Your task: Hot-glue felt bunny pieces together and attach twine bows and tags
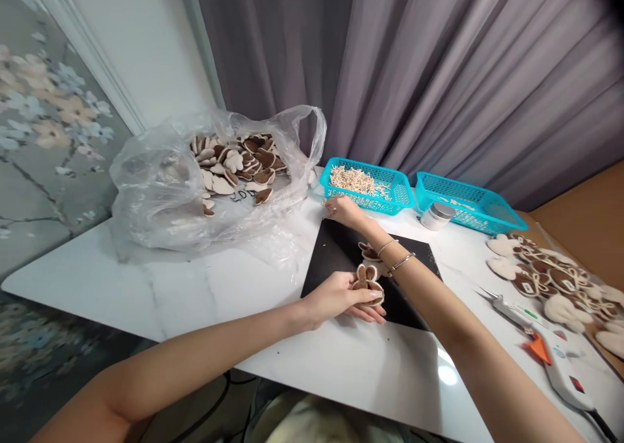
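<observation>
My left hand (336, 296) is closed on a brown and cream bunny-shaped fabric piece (368, 285), thumb across its front, over the near edge of a black mat (324, 254). Farther out, my right hand (345, 211) is by the front left corner of a blue basket (402, 194) that holds short cream sticks or cords (353, 179). Its fingers are drawn together; whatever is in them is too small to make out. Another brown and cream piece (369, 252) lies on the mat, partly behind my right forearm.
An open clear plastic bag (146, 202) on the left holds many brown and cream pieces (244, 163). A second blue basket (487, 218) and a grey-lidded jar (437, 216) stand at the back. On the right are a glue gun (550, 352) and several bow-tied fabric pieces (550, 274).
</observation>
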`<action>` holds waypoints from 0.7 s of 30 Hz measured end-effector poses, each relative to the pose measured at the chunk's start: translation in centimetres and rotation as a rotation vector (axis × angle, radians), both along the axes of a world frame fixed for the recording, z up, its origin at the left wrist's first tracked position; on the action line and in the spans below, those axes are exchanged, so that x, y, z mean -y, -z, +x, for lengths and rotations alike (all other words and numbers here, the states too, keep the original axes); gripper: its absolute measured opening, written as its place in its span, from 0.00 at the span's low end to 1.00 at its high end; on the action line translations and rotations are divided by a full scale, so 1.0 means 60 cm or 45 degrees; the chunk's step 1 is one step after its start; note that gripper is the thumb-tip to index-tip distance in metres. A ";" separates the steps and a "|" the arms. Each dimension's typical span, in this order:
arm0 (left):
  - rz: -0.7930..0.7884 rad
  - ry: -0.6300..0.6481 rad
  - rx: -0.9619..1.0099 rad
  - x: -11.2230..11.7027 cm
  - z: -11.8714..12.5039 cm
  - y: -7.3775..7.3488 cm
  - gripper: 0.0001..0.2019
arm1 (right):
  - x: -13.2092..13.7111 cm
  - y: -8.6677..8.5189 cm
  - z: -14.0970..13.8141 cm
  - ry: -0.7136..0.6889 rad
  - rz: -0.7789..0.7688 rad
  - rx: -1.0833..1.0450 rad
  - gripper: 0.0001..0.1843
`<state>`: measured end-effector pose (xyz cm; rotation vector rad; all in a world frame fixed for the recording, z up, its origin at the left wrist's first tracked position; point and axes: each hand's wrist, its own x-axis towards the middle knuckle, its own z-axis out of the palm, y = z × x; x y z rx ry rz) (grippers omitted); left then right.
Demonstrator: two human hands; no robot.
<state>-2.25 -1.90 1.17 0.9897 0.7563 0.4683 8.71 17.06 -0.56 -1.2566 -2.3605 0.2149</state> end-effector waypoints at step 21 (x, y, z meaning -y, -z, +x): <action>0.055 -0.046 -0.038 0.000 -0.005 -0.005 0.16 | 0.204 -0.084 0.132 0.108 -0.443 -0.738 0.09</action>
